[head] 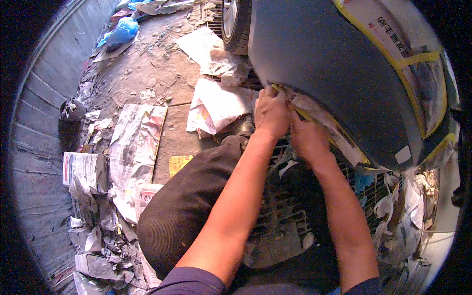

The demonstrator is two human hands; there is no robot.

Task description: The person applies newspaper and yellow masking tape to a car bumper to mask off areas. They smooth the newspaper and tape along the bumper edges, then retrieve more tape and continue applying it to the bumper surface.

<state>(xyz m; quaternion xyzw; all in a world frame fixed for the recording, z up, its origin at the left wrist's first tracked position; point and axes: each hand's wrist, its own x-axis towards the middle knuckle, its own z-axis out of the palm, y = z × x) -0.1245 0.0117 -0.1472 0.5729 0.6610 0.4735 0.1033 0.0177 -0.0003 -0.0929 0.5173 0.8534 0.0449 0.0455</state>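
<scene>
Before me is a grey car bumper (332, 73) with a wheel (236, 25) beyond its left end. Printed paper (317, 110), edged with yellow masking tape (341, 131), runs along the bumper's lower edge. My left hand (272, 112) has its fingers on the left end of this taped paper. Close beside it, my right hand (309, 138) pinches at the paper's lower edge, thumb and forefinger near the left fingertips. What lies between the fingers is mostly hidden. More masking paper (383, 25) with yellow tape covers the upper part of the car at the right.
White paper sheets (217, 103) lie on the dirty floor left of my hands. A metal floor grating (280, 221) runs below me. Further left are a newspaper sheet (134, 136), a paper stack (86, 171), a blue plastic bag (125, 31) and a grey wall (40, 147).
</scene>
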